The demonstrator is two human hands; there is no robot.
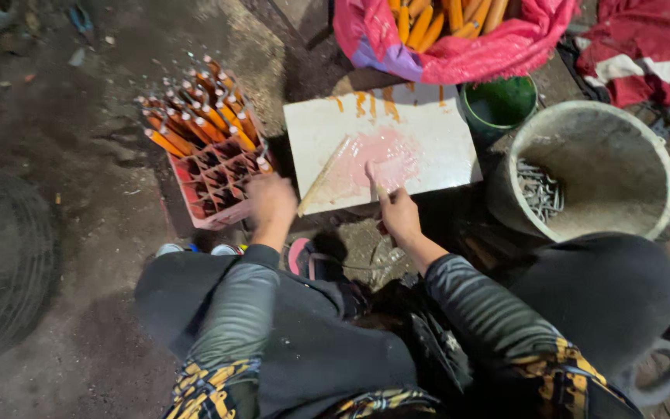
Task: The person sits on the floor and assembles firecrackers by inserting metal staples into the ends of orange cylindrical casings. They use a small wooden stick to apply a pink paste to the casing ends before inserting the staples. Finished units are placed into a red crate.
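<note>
The right hand [398, 213] pinches a thin spreader [372, 180] whose tip sits in the pink paste [385, 159] on the white board [428, 124]; the left hand [271, 200] grips a long stick [321, 177] lying across the board's left edge. Held that low, the stick may swing into the red crate [209, 186] just beside it and knock the orange tubes [195, 116], or smear paste off the board

**Both arms reach forward, hands low**

Your left hand [271, 200] is stretched ahead, back up, fingers curled downward. Your right hand [398, 215] sits just beside it, closed in a fist-like grip, forearm angled inward. Both sleeves are striped.
</note>
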